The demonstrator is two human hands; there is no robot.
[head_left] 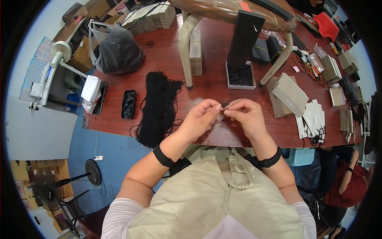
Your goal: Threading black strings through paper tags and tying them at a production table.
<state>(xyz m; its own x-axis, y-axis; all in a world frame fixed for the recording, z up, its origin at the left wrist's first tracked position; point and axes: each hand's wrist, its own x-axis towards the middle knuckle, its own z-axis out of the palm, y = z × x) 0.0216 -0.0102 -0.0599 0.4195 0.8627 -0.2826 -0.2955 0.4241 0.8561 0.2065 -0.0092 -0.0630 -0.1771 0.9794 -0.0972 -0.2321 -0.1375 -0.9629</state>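
Note:
My left hand point(201, 117) and my right hand point(246, 115) meet over the near edge of the red-brown table, fingertips pinched close together. Between them runs a thin black cord point(224, 106), gripped by both; its finer detail is too small to make out, and part of it is hidden by the fingers. Left of my left hand lies a thick bundle of black cords point(155, 107), with loose strands trailing off it. Beyond my right hand stands a shallow white box point(242, 85) holding small black pieces, and a tall black board point(246, 40) rises at its back.
Chair-like legs point(185, 51) stand on the table ahead. Left are a black tray point(128, 104) and a plastic bag of black material point(115, 49). Grey cards point(288, 95) and white tags point(312, 119) lie right. Another person in dark red point(348, 185) sits at the right.

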